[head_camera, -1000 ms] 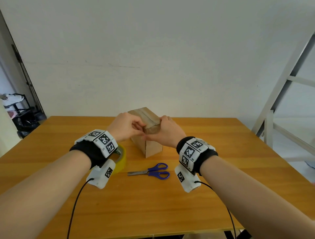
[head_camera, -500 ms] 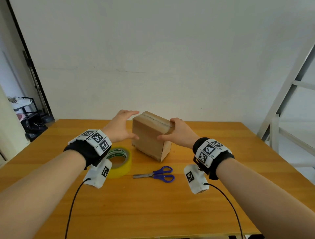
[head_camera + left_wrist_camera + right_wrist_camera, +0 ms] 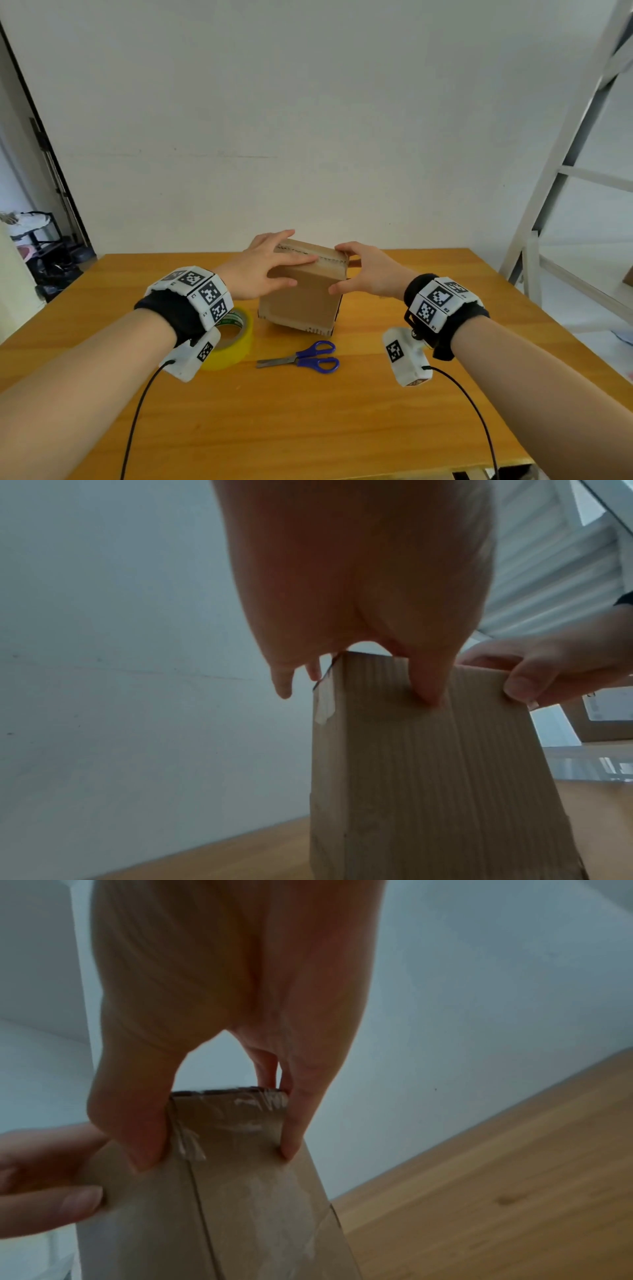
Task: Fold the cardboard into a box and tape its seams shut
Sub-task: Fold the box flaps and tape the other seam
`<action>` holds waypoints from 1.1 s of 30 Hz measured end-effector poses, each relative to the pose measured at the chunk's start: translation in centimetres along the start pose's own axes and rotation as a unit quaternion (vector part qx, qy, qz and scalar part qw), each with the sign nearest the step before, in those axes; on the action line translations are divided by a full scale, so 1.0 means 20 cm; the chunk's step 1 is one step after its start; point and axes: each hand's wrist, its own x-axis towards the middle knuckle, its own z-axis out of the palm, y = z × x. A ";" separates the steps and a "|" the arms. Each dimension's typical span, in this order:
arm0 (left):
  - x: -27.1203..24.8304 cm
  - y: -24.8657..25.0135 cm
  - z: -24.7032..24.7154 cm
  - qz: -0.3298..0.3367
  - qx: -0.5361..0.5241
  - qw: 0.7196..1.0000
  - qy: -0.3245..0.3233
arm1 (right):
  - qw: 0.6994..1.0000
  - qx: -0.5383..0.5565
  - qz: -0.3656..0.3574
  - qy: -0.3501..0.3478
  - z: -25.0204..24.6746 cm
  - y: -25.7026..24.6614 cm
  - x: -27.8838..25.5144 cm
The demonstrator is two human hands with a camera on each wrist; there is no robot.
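The brown cardboard box (image 3: 301, 301) is folded up and stands tilted on the wooden table (image 3: 308, 428), with clear tape along its top seam (image 3: 310, 256). My left hand (image 3: 284, 270) straddles the top left corner, fingers lying over the top and thumb (image 3: 428, 691) pressing the near face. My right hand (image 3: 356, 270) grips the right end, thumb (image 3: 137, 1137) on the near edge and fingers round the far edge. The right wrist view shows wrinkled clear tape on that end of the box (image 3: 246, 1204).
A yellowish tape roll (image 3: 236, 346) lies under my left wrist. Blue-handled scissors (image 3: 308, 358) lie shut in front of the box. A white slanted frame (image 3: 565, 171) stands beyond the table's right edge, and a dark rack (image 3: 34, 233) stands far left.
The box has turned, so a wide face now points at me. My left hand moved from the box's left side onto its top. My right hand stayed on the right end.
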 end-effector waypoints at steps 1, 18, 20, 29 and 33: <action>0.01 0.00 0.00 0.003 0.011 1.000 0.001 | 1.000 0.004 -0.003 0.003 -0.01 0.00 0.00; -0.06 -0.03 0.03 -0.034 -0.116 0.988 0.097 | 0.998 0.061 -0.023 -0.015 -0.03 0.07 -0.05; -0.06 -0.03 0.01 -0.039 -0.134 0.985 0.104 | 0.997 0.076 -0.025 -0.017 -0.03 0.07 -0.05; -0.04 -0.03 -0.07 -0.095 -0.251 0.963 -0.001 | 0.987 0.153 -0.032 -0.028 -0.09 0.08 -0.03; -0.02 -0.04 -0.07 -0.114 -0.249 0.962 -0.002 | 0.988 0.145 -0.030 -0.047 -0.09 0.09 -0.01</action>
